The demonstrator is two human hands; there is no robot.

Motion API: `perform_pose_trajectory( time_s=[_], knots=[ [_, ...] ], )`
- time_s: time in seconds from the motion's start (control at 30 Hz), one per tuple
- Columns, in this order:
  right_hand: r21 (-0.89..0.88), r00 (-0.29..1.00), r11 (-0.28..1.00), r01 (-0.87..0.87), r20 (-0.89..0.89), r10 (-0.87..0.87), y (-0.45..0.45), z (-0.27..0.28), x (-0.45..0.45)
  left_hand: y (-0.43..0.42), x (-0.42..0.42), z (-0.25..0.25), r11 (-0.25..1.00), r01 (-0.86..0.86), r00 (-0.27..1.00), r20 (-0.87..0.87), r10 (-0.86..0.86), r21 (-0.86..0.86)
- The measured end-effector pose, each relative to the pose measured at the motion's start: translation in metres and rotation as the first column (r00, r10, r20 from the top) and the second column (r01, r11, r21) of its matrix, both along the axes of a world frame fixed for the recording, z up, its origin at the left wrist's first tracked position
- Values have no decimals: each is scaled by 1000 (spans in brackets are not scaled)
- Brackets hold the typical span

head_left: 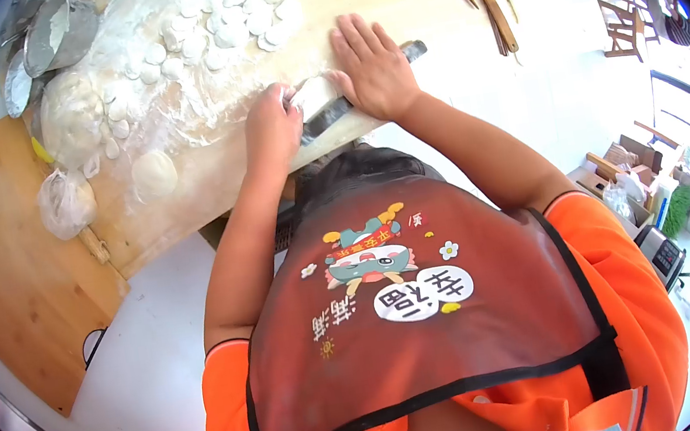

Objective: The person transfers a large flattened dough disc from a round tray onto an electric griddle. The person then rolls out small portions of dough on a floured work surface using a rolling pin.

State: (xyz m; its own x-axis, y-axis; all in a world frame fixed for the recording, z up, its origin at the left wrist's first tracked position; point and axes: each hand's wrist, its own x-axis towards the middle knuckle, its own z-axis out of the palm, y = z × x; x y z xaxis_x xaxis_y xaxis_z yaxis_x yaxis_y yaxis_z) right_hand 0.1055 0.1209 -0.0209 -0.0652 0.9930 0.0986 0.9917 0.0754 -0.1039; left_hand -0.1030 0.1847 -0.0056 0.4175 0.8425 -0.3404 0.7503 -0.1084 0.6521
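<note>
Board (202, 198) edge near rolling pin (329, 116), right hand (378, 74)

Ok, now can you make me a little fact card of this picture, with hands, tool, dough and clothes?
Left hand: closed on the edge of a dough piece
Right hand: palm down over the rolling pin
Rolling pin: dark, partly hidden by the right hand
Small dough lumps: many, beyond the left hand
Clothes: reddish-brown apron, orange shirt

The apron (419, 333) looks glossy plastic, the dough (315, 94) matt, the brown board (3, 263) smooth wood.
</note>
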Motion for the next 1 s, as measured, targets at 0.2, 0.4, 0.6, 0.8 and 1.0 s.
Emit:
perform_pose_trajectory(
  time_s=[0.2,0.4,0.6,0.8,1.0],
  knots=[
    [45,997,998,53,-60,-50,70,-14,0,25,0,-5,989,118,993,-1,-119,87],
    [-81,998,996,27,61,-22,-20,2,-14,15,-2,-9,997,35,999,33,-38,65],
    [75,999,997,20,-43,-16,46,-11,-16,10,-18,-15,997,-48,998,40,46,60],
    [35,994,994,100,-54,-98,42,-11,-20,33,-7,2,999,5,1000,16,-5,-49],
    [-30,998,999,45,36,-44,-7,-3,-29,0,-21,-7,993,-102,988,107,108,-64]
  ],
)
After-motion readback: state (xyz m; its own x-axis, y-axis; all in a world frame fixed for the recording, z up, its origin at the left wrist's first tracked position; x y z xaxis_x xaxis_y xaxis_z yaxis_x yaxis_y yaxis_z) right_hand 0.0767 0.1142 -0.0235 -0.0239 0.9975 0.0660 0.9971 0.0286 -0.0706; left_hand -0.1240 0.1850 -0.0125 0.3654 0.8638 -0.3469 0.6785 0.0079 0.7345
